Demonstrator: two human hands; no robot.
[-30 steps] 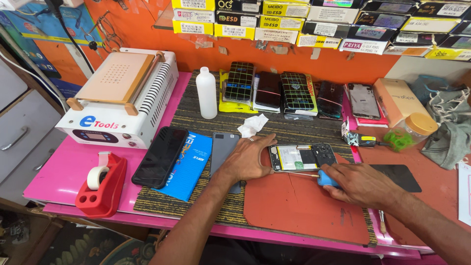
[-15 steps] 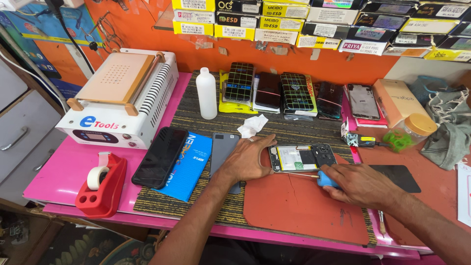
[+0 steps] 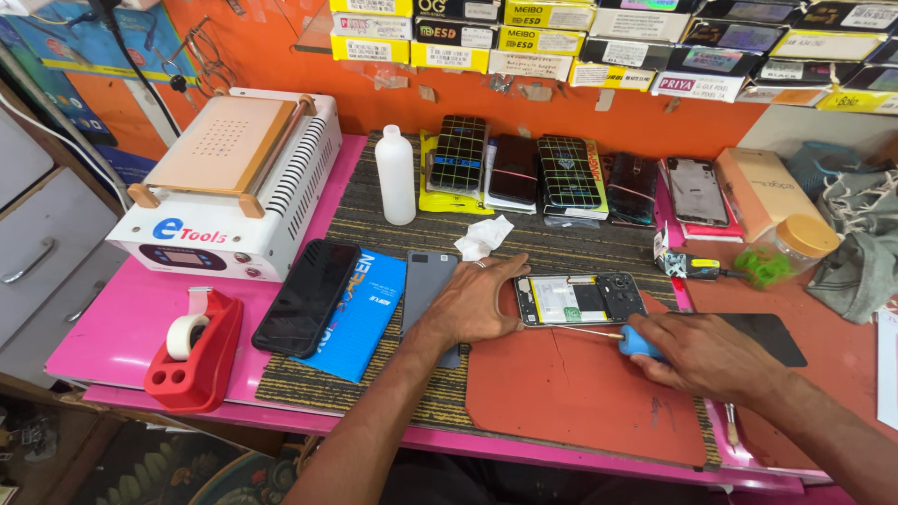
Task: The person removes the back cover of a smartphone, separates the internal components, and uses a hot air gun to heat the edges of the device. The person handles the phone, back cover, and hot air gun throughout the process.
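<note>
Both hands work: left hand [image 3: 477, 301] steadies opened phone [image 3: 580, 299], right hand [image 3: 697, 353] grips screwdriver [image 3: 636, 342].

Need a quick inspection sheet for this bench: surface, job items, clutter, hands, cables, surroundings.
Surface: pink table, woven mat, red pad.
Job's things: opened phone on the mat; blue-handled screwdriver, tip at its lower edge.
Clutter: white bottle, tape dispenser, row of phones, tissue.
Hands: left hand steadies the phone; right hand grips the screwdriver.
Cables: black cable behind the white machine.
Surroundings: orange wall, boxes on top.
</note>
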